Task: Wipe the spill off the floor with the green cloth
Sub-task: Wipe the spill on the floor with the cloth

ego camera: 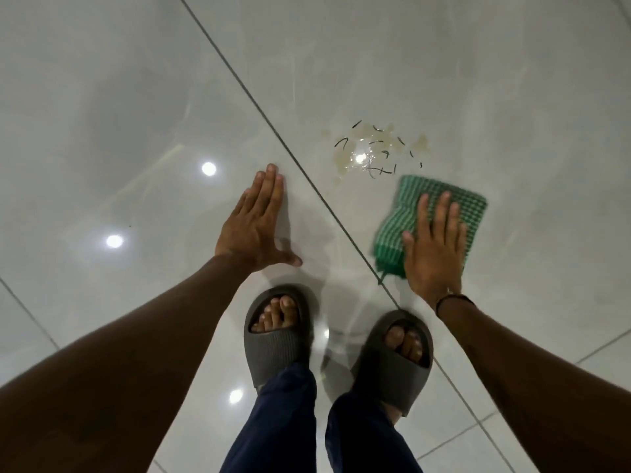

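1. Our right hand (pixel 433 247) lies flat, fingers spread, pressing the folded green cloth (pixel 433 213) to the floor (pixel 102 97); our left hand (pixel 254 227) rests open on bare tile
2. The spill (pixel 372 150) sits untouched just beyond the cloth's far edge
3. Next, we judge, push forward under steady pressure

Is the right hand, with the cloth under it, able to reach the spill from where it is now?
Probably yes. The right hand lies flat on the cloth, whose far edge sits just short of the spill. Only bare floor lies between them, so a forward push should reach it.
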Tool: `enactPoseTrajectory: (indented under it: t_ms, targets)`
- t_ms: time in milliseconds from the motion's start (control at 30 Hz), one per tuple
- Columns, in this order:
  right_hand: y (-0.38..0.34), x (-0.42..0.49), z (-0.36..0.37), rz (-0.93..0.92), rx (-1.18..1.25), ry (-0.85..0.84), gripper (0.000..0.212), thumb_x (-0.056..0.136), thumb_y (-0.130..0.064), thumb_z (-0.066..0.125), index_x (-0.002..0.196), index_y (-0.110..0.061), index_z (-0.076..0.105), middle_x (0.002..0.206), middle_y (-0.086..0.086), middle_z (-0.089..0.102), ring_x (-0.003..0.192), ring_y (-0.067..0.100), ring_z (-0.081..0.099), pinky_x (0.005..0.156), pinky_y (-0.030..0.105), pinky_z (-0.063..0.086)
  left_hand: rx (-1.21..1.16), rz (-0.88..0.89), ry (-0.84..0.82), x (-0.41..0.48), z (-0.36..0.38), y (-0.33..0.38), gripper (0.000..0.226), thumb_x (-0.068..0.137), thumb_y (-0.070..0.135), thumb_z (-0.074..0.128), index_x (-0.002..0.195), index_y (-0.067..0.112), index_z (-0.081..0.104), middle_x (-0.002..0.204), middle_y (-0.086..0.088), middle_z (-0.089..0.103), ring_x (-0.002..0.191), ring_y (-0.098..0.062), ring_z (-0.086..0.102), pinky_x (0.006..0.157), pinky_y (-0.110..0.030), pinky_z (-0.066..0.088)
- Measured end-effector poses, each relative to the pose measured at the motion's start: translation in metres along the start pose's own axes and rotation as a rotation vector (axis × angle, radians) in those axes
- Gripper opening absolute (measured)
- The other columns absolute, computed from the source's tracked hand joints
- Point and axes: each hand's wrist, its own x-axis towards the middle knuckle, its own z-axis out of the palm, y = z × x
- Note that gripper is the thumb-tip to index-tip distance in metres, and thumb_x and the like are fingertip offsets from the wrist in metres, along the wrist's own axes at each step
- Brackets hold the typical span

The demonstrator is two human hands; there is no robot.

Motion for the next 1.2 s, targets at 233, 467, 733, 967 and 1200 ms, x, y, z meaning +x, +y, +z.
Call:
enactPoseTrajectory:
  t_ms: [233,467,733,967,1200]
  targets:
    - [-0.108,-0.003,0.029,-0.457,-0.121,-0.004,0.075,0.116,-0.044,0.036,0.178,-0.021,0.001,0.184,0.018,-0.01,0.17,0.045,-0.003,0.137,0.064,-0.002,0.039,-0.051,0.02,-0.002,0.002,-0.01,0.179,0.052,0.107,0.067,0.176,0.009,-0.015,0.185,-0.015,-0.023,0.173,-0.035,-0.019,0.142,-0.055,0.003]
    - [-0.043,-0.017,0.018,-0.215,-0.145,-0.046,0.075,0.115,-0.056,0.021,0.177,-0.023,-0.007,0.186,0.014,-0.011,0.172,0.04,-0.005,0.137,0.066,0.013,0.045,-0.054,0.003,0.001,0.005,-0.015,0.177,0.054,0.106,0.068,0.175,0.012,-0.021,0.184,-0.014,-0.029,0.171,-0.035,-0.024,0.141,-0.055,-0.002]
    - [-0.141,0.031,0.013,-0.479,-0.19,-0.021,0.073,0.114,-0.053,0.029,0.177,-0.032,-0.001,0.187,0.012,-0.005,0.171,0.045,-0.002,0.137,0.069,0.003,0.007,-0.041,-0.066,0.005,-0.001,-0.016,0.175,0.058,0.104,0.068,0.174,0.008,-0.022,0.181,-0.019,-0.032,0.17,-0.038,-0.027,0.14,-0.058,-0.007]
    - [-0.014,-0.02,0.0,-0.105,-0.139,-0.129,0.07,0.115,-0.054,0.019,0.177,-0.032,-0.007,0.185,0.013,-0.013,0.17,0.047,-0.009,0.136,0.07,0.011,0.012,-0.054,-0.109,0.007,0.001,-0.018,0.182,0.053,0.101,0.075,0.173,0.011,-0.028,0.18,-0.017,-0.037,0.168,-0.038,-0.031,0.14,-0.057,-0.008]
    - [-0.077,0.09,-0.021,-0.058,-0.008,0.016,0.071,0.116,-0.053,0.021,0.177,-0.029,-0.008,0.185,0.018,-0.014,0.168,0.052,-0.011,0.134,0.072,-0.006,0.032,-0.075,-0.2,0.014,0.001,-0.015,0.185,0.051,0.1,0.078,0.167,0.015,-0.039,0.17,-0.013,-0.054,0.162,-0.037,-0.043,0.137,-0.057,-0.017]
